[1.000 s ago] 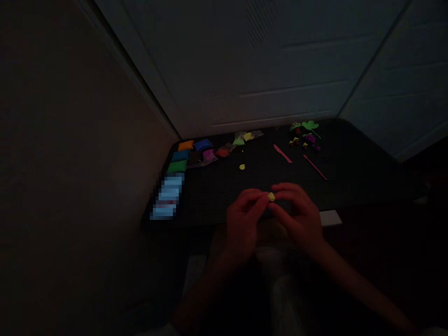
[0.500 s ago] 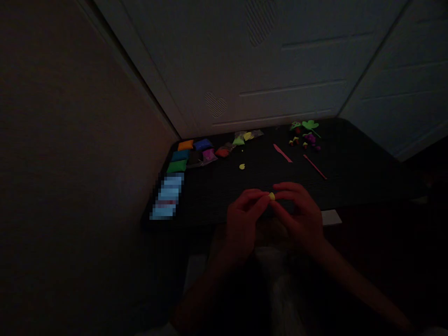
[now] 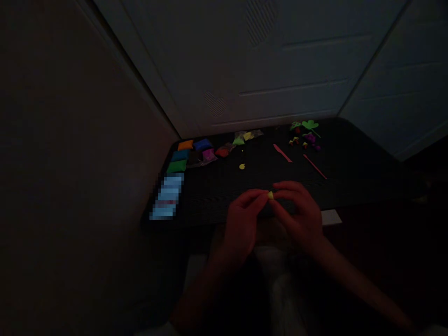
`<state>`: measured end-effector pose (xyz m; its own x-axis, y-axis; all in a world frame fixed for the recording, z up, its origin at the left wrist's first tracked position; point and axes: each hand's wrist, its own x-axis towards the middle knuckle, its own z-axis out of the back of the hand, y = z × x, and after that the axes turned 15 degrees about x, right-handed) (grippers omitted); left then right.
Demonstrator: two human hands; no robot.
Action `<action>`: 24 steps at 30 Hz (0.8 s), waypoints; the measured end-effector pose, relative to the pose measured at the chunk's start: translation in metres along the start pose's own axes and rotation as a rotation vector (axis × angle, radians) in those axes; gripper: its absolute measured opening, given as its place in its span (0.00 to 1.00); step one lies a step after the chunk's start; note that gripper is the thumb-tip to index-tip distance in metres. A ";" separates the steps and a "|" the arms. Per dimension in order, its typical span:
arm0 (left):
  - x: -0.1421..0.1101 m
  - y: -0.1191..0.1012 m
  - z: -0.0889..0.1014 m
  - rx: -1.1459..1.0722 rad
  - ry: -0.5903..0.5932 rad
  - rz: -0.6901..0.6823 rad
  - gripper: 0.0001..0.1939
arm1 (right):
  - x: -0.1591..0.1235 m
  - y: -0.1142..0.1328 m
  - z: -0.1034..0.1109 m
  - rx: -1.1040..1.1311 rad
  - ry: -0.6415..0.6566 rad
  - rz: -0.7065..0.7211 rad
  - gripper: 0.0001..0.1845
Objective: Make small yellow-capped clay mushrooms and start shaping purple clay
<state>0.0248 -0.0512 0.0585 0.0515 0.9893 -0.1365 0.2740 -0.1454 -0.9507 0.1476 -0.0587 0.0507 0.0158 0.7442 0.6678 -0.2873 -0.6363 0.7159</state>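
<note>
A small piece of yellow clay (image 3: 270, 195) sits between the fingertips of both hands, just above the front part of the dark table (image 3: 210, 196). My left hand (image 3: 244, 219) pinches it from the left with thumb and index finger. From the right, my right hand (image 3: 299, 212) holds it between thumb and fingers. Beyond the hands lies another, flatter yellow clay piece (image 3: 242, 166), with a tiny yellow bit (image 3: 242, 150) behind it. A pink clay knife (image 3: 282, 153) and a thin pink stick tool (image 3: 315, 166) rest farther right.
Clay packets, including orange (image 3: 185, 145), blue (image 3: 203, 144), green (image 3: 177, 165), purple (image 3: 209, 155) and red (image 3: 224, 150), line the back left. A blurred bright phone-like screen (image 3: 167, 196) lies at the left edge. Small clay figures (image 3: 309, 137) and a green clover shape (image 3: 310, 125) stand back right.
The yellow clay has shifted very slightly left and looks turned between the fingers. Both hands stay in nearly the same place. The scene has grown a little darker.
</note>
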 end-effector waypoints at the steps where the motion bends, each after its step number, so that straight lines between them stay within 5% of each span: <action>1: 0.000 -0.001 0.000 -0.044 0.007 0.028 0.03 | 0.000 -0.001 0.000 -0.013 0.006 0.013 0.08; 8: 0.003 0.003 0.000 -0.224 0.154 0.103 0.03 | 0.000 -0.006 0.002 -0.084 0.014 0.094 0.09; 24: 0.005 0.006 0.005 -0.223 0.213 0.179 0.02 | 0.000 -0.008 0.007 -0.150 0.065 0.178 0.11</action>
<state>0.0219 -0.0469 0.0504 0.3102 0.9267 -0.2123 0.4441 -0.3387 -0.8295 0.1563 -0.0555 0.0464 -0.1080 0.6376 0.7627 -0.4194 -0.7248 0.5466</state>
